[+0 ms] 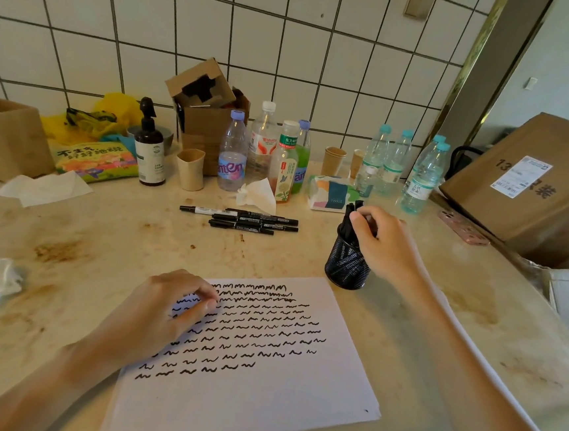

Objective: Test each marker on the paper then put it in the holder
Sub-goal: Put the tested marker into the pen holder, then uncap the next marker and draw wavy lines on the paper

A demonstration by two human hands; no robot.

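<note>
Markers (241, 220) lie on our stained counter (102, 233) below a tiled wall (291, 44), long axes running left-right. Our right hand (383, 244) grasps markers standing upright in the holder (345, 265); our left hand (167, 315), fingers curled, presses the paper (260, 402).

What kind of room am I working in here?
Probably a break or utility corner, not a proper desk: a stained stone counter against a white tiled wall, crowded with drink bottles, paper cups and cardboard boxes.

Black metal mesh holder (347, 262), matt white paper (260, 402), stained smooth stone counter (68, 231)
</note>
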